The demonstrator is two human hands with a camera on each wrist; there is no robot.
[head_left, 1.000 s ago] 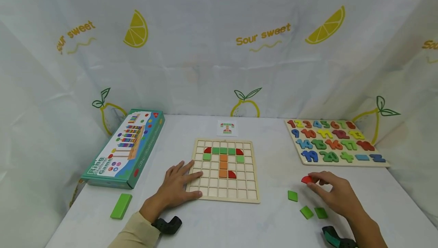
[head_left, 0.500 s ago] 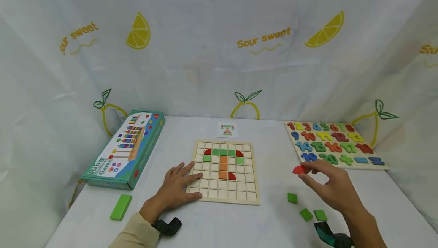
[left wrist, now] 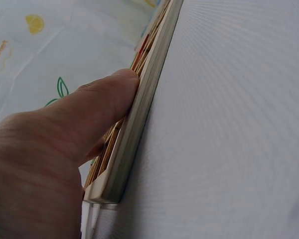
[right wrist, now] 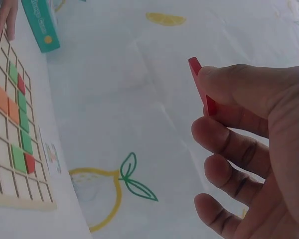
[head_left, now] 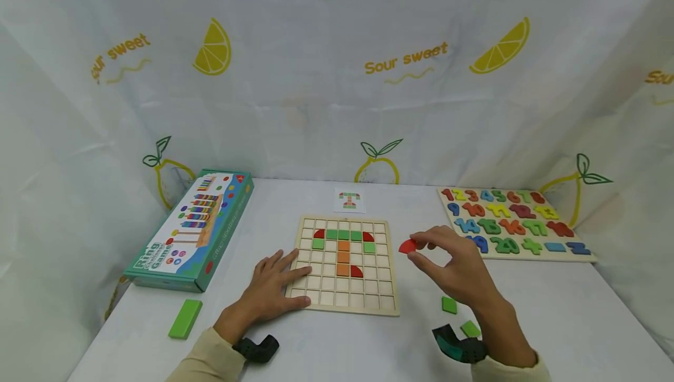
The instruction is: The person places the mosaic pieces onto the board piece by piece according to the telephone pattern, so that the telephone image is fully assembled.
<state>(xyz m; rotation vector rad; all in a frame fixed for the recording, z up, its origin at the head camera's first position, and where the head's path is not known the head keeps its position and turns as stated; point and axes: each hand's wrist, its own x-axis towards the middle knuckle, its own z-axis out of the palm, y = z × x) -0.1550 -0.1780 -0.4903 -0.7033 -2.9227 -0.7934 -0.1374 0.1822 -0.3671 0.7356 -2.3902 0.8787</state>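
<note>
My right hand pinches a red quarter-circle piece between thumb and forefinger, held above the table just right of the wooden grid board. In the right wrist view the red piece shows edge-on at the fingertips. Spread out, my left hand rests on the board's left edge; in the left wrist view the thumb lies on its rim. Green squares, orange squares and red quarter circles form a T-like figure on the grid.
A small pattern card lies behind the board. At the right stands a number puzzle. Loose green squares lie near my right forearm. To the left are a game box and a green block.
My right hand has carried the red quarter-circle piece leftward and up from above the loose green squares to beside the board. My left hand stays in place.
</note>
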